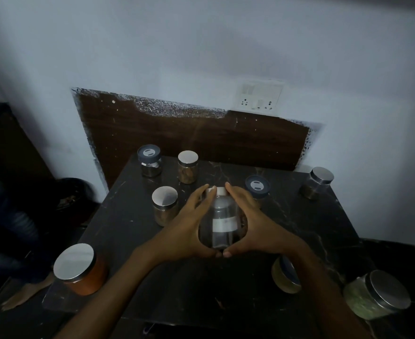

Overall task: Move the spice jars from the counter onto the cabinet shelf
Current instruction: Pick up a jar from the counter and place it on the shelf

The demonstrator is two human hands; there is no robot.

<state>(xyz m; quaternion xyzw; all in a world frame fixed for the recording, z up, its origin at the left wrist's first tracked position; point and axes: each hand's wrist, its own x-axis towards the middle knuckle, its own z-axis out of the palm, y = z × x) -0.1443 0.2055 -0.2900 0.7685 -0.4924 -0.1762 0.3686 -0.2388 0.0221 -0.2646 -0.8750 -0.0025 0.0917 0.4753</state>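
Observation:
A clear jar (222, 220) with a white lid and a white label stands at the middle of the dark marble counter (138, 231). My left hand (189, 231) cups its left side and my right hand (253, 226) cups its right side. My thumbs meet in front of the jar and my fingers reach up to its lid. Several other spice jars stand around it: an orange one (81, 269) at the near left, a silver-lidded one (165, 205) just left of my hands, and a grey-lidded one (258, 187) behind my right hand.
More jars stand at the back left (149, 160), back middle (188, 166), far right (317, 182), near right (377, 293) and under my right wrist (284, 275). A brown panel (177, 138) and a socket plate (258, 97) are on the wall. A person's bare foot (23, 296) shows at lower left.

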